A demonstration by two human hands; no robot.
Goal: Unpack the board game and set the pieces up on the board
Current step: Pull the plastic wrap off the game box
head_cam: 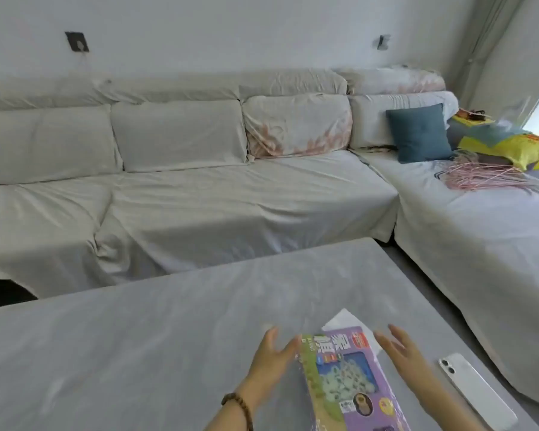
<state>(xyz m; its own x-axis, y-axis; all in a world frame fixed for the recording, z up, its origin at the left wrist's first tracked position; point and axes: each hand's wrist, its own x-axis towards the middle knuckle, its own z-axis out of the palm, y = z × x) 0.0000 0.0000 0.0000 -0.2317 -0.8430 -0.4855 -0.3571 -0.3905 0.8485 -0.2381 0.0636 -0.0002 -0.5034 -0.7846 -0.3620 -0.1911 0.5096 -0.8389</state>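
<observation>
The board game box (352, 377), purple and green with a clear window showing pale pieces, lies on the grey table (168, 321) at the near right. A white sheet of paper (346, 321) sticks out from under its far end. My left hand (271, 359) is on the box's left side, fingers straight and spread, its thumb touching the box's far left corner. My right hand (405, 359) is by the box's right edge with straight fingers; I cannot tell if it touches the box. Neither hand grips anything.
A white phone (473, 390) lies face down on the table right of the box. A long covered sofa (199, 188) wraps behind and to the right, with a blue cushion (417, 132), yellow bags (517, 147) and pink strings (479, 175).
</observation>
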